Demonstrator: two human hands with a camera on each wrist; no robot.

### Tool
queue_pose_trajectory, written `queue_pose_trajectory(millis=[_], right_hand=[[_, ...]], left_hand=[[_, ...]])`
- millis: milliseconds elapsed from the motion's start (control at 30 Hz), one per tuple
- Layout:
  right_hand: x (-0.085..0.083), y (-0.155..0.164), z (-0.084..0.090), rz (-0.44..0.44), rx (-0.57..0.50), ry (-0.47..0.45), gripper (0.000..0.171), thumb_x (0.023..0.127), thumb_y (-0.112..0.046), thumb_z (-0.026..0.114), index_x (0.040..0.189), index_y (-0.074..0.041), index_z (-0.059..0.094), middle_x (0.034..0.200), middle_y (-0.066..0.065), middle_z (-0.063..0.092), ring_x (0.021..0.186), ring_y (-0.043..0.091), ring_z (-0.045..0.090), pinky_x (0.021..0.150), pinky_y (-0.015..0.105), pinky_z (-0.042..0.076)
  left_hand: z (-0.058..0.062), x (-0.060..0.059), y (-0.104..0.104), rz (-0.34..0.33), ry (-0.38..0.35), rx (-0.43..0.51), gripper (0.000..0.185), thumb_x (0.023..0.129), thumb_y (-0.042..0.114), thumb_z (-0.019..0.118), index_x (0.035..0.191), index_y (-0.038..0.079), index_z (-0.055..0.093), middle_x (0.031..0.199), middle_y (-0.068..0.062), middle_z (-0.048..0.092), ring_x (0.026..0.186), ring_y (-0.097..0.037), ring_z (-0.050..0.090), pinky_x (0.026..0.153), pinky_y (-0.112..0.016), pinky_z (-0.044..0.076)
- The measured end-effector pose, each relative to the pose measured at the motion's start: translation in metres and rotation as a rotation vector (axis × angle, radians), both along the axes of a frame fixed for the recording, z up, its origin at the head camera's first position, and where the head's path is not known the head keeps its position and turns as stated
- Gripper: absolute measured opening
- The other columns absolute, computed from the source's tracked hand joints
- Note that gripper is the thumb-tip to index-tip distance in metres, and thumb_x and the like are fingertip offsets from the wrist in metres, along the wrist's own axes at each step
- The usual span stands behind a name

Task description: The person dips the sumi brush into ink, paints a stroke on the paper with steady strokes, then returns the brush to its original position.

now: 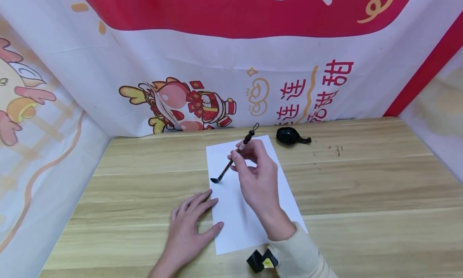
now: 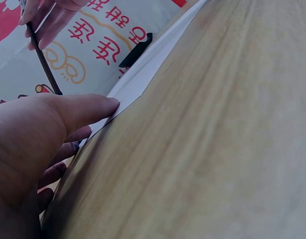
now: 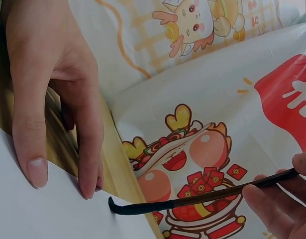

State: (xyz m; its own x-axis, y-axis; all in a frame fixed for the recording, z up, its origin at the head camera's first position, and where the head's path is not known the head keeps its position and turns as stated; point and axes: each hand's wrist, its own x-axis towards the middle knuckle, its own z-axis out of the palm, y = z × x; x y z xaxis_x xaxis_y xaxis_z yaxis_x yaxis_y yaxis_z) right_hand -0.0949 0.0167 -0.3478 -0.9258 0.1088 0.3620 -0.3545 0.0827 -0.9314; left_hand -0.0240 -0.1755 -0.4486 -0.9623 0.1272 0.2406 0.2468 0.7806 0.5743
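Between thumb and fingers my right hand (image 1: 258,177) pinches a writing brush (image 1: 230,164) with a dark handle and a hanging loop on top. Its black, bent tip is at the left part of a white sheet of paper (image 1: 231,229); in the right wrist view the brush tip (image 3: 115,205) meets or nearly meets the paper. My left hand (image 1: 189,225) lies with spread fingers along the sheet's left edge, fingertips on the paper. In the left wrist view the left thumb (image 2: 90,109) rests on the paper's edge. No marks show on the visible paper.
A black ink dish with a spout-like handle (image 1: 288,136) stands beyond the paper's top right. Small dark marks (image 1: 339,150) dot the wooden table (image 1: 361,181) there. A black object with a yellow label (image 1: 262,262) sits by the right sleeve. Printed cloth (image 1: 217,52) hangs behind.
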Motion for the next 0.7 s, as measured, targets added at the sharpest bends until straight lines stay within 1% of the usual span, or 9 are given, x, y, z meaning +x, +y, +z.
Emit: queue_pose_trajectory(millis=[33,267,400,567,700], right_hand=[[0.0001,0.0001,0.0003,0.001,0.004,0.0,0.015,0.104,-0.006,0.07,0.118,-0.007,0.064,0.107,0.011,0.073,0.099,0.021,0.078,0.079,0.04,0.067],[0.0014,0.0001,0.001,0.003,0.025,0.002,0.014,0.104,-0.006,0.069,0.118,-0.008,0.065,0.106,0.012,0.074,0.098,0.022,0.078,0.077,0.028,0.066],[0.0011,-0.0018,0.001,0.011,0.035,0.004,0.014,0.105,-0.007,0.069,0.119,-0.008,0.065,0.106,0.012,0.074,0.099,0.022,0.078,0.078,0.029,0.066],[0.0013,-0.0007,0.0016,0.0,0.047,0.009,0.015,0.105,-0.006,0.068,0.119,-0.008,0.064,0.106,0.011,0.074,0.098,0.021,0.078,0.077,0.031,0.067],[0.0013,0.0008,0.0018,-0.002,0.051,0.014,0.014,0.105,-0.007,0.069,0.119,-0.008,0.065,0.106,0.012,0.074,0.098,0.021,0.078,0.077,0.03,0.067]], left_hand=[[0.0002,-0.0003,0.0002,-0.001,0.0,0.0,0.056,0.085,0.039,0.089,0.138,0.027,0.074,0.16,0.008,0.059,0.148,-0.029,0.05,0.114,-0.057,0.028],[0.0006,-0.0003,0.0005,-0.001,-0.01,-0.001,0.056,0.085,0.039,0.089,0.138,0.027,0.074,0.16,0.008,0.059,0.148,-0.03,0.05,0.114,-0.058,0.028],[0.0013,0.0006,-0.0013,0.007,-0.01,0.003,0.055,0.085,0.038,0.09,0.137,0.028,0.074,0.16,0.009,0.059,0.147,-0.029,0.05,0.113,-0.057,0.027],[0.0007,-0.0001,-0.0017,-0.002,0.005,0.005,0.055,0.085,0.038,0.09,0.137,0.028,0.074,0.159,0.008,0.059,0.147,-0.029,0.05,0.112,-0.056,0.028],[-0.0001,-0.001,-0.0004,-0.003,0.0,0.009,0.054,0.085,0.039,0.089,0.137,0.029,0.074,0.16,0.009,0.059,0.147,-0.029,0.05,0.113,-0.057,0.027]])
